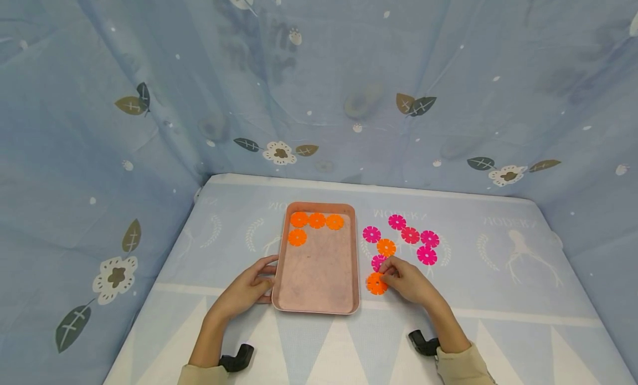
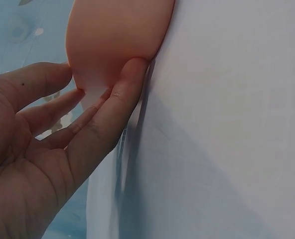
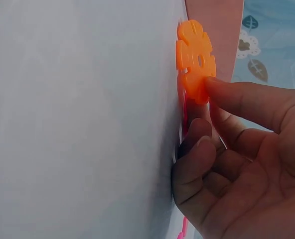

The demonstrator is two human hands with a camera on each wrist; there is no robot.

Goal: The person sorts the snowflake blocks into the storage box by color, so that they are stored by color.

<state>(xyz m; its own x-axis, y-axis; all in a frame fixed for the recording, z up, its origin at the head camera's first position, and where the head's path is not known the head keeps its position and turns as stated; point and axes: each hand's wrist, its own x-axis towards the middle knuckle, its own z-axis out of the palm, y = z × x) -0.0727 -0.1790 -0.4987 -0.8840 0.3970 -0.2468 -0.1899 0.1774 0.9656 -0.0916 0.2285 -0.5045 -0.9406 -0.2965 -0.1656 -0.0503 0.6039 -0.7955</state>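
At lower centre of the head view, the right hand (image 1: 408, 282) pinches an orange flower disc (image 1: 376, 283) beside the pink tray (image 1: 319, 307), whose left edge the left hand (image 1: 246, 289) grips.

The tray (image 1: 317, 296) looks like matt pink plastic, smooth at its rim, its floor faintly speckled. The orange disc (image 3: 195, 59) is slightly translucent plastic with a soft sheen (the pink discs (image 1: 410, 235) look alike). The table cover (image 1: 498, 296) and the backdrop (image 1: 349, 69) are printed cloth, matt, the backdrop creased.
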